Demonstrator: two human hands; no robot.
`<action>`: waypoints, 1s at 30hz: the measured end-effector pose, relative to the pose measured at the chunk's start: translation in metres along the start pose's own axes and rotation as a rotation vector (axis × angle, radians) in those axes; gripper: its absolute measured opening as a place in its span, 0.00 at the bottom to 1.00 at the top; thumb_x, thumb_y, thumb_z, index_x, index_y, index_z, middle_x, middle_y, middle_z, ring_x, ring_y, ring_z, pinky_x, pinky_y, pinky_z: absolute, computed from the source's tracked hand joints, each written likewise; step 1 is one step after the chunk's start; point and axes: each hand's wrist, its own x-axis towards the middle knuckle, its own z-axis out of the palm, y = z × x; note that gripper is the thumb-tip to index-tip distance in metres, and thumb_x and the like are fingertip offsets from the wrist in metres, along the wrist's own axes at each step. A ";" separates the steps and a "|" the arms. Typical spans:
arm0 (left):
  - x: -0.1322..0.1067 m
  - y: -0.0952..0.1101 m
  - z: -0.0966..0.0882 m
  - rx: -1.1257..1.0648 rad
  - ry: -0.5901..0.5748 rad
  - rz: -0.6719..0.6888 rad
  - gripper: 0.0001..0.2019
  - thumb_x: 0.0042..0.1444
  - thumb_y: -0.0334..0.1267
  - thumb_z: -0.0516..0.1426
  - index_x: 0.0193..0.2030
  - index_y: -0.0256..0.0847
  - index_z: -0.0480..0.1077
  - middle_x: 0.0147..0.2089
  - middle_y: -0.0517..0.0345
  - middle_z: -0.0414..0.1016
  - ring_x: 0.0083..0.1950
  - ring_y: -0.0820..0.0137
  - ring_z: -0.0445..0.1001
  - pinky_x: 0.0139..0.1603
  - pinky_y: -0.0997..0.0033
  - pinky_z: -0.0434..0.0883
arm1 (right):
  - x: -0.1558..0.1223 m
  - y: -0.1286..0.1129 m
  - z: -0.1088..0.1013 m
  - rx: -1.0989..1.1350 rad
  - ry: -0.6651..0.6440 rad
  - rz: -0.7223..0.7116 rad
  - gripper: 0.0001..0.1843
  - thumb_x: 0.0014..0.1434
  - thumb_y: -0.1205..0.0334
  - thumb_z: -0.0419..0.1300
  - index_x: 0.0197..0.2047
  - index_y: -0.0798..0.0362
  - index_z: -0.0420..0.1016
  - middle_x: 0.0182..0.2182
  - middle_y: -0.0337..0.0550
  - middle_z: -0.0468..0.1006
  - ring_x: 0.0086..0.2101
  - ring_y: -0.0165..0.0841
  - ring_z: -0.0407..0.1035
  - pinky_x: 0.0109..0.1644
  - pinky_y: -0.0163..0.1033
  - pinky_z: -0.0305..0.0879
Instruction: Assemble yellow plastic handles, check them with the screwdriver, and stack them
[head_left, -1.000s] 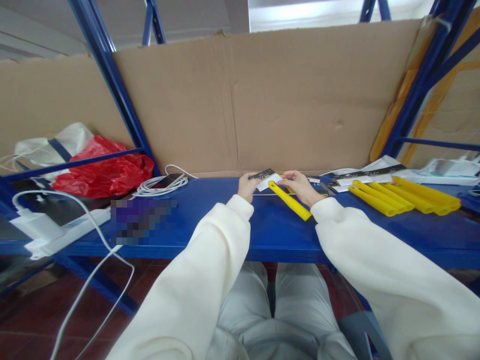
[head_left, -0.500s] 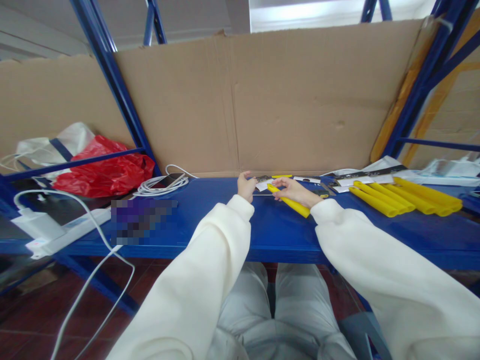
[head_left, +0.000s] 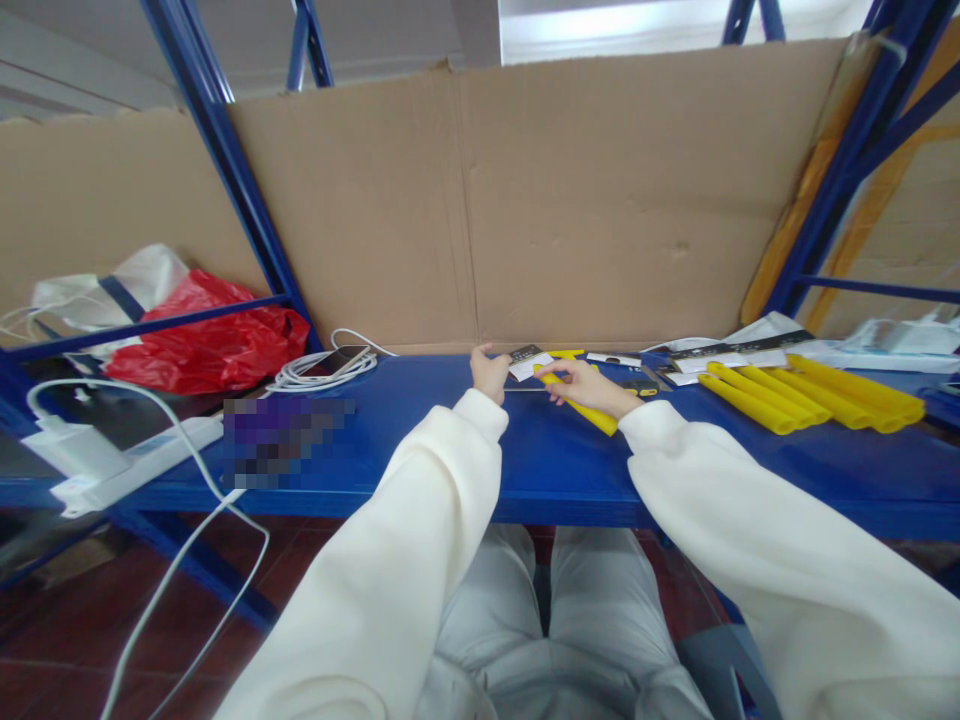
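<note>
My left hand [head_left: 489,374] is closed at the left edge of a small black-and-white card [head_left: 531,364], which it seems to hold between thumb and fingers. My right hand [head_left: 592,387] grips a yellow tube-shaped sleeve [head_left: 601,419] that slants down toward the front edge; its fingers reach over the upper end, close to the card. A thin pale strip [head_left: 523,390] lies between the hands, its kind unclear. Just behind are another yellow piece [head_left: 566,353] and a white, narrow item [head_left: 613,360]. A dark and yellow tool [head_left: 641,387] lies right of my right hand, partly hidden.
Several yellow sleeves [head_left: 814,395] lie on the blue table [head_left: 442,470] at right, with black-and-white printed sheets [head_left: 739,352] behind. Coiled white cable [head_left: 324,372], a red plastic bag [head_left: 214,335] and a power strip [head_left: 146,465] are at left. Cardboard [head_left: 585,200] stands behind.
The card has turned slightly and shows more of its face. My right hand and the sleeve have shifted slightly, with the fingers now further over the sleeve's upper end.
</note>
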 end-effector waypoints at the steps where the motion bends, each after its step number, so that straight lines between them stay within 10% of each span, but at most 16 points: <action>1: -0.003 0.003 0.001 0.008 0.027 -0.035 0.28 0.44 0.19 0.60 0.54 0.38 0.67 0.54 0.44 0.74 0.48 0.63 0.80 0.45 0.65 0.76 | 0.000 0.000 0.000 -0.015 0.005 -0.005 0.10 0.49 0.73 0.67 0.36 0.52 0.82 0.32 0.40 0.80 0.21 0.27 0.71 0.24 0.33 0.72; 14: -0.022 0.021 0.003 0.069 -0.077 -0.229 0.28 0.47 0.16 0.59 0.57 0.31 0.69 0.33 0.51 0.79 0.37 0.59 0.82 0.41 0.60 0.78 | 0.001 0.009 -0.007 -0.194 0.072 -0.156 0.14 0.46 0.75 0.64 0.34 0.50 0.84 0.37 0.42 0.81 0.29 0.30 0.73 0.35 0.37 0.75; 30: -0.002 0.003 -0.002 0.104 -0.044 -0.206 0.19 0.39 0.19 0.66 0.39 0.36 0.73 0.28 0.55 0.76 0.38 0.57 0.82 0.40 0.58 0.77 | -0.004 0.003 -0.005 -0.185 -0.036 -0.101 0.14 0.45 0.74 0.65 0.33 0.49 0.84 0.38 0.42 0.80 0.37 0.35 0.74 0.47 0.46 0.74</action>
